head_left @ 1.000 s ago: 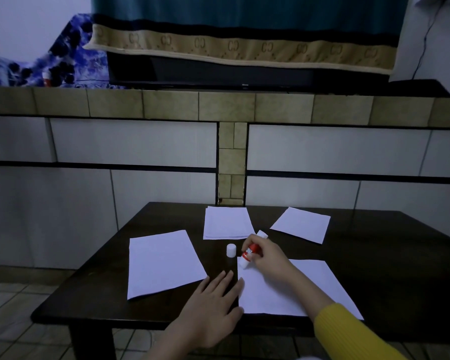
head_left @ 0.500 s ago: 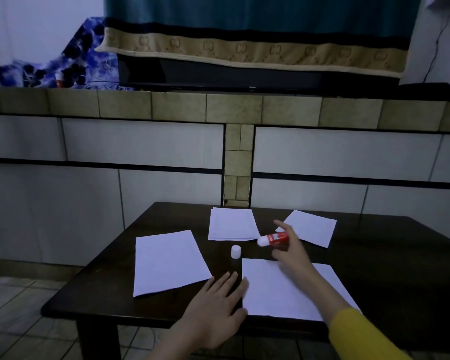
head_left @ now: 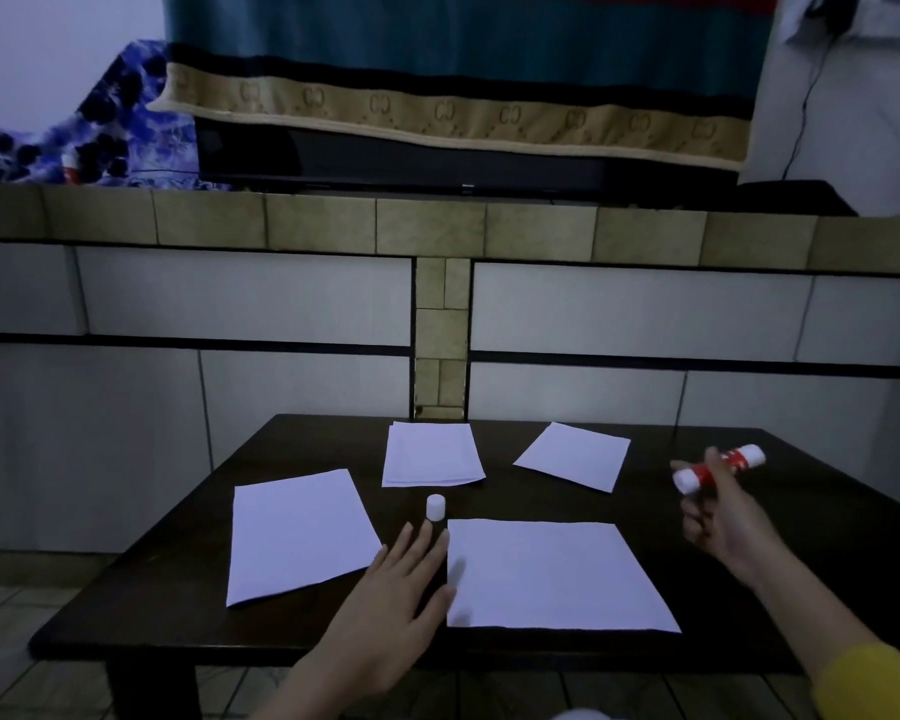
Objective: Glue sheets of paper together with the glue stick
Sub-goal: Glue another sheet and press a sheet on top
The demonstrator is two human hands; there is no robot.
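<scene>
My right hand (head_left: 723,517) grips a red and white glue stick (head_left: 718,467), lifted above the right side of the dark table (head_left: 749,589). My left hand (head_left: 391,600) lies flat with straight fingers on the table, touching the left edge of the nearest white sheet (head_left: 552,574). The glue stick's white cap (head_left: 436,507) stands upright just beyond my left fingertips. Another sheet (head_left: 297,532) lies to the left. A small stack of sheets (head_left: 431,454) sits at the back middle, and a single smaller sheet (head_left: 575,454) at the back right.
The table stands against a white tiled wall with a tan tiled ledge (head_left: 437,226). A dark long device (head_left: 401,158) under a hanging teal cloth rests on the ledge. Tiled floor shows at the lower left.
My right hand has carried the glue stick from the near sheet's top edge up and far to the right. My left hand stays flat beside the sheet.
</scene>
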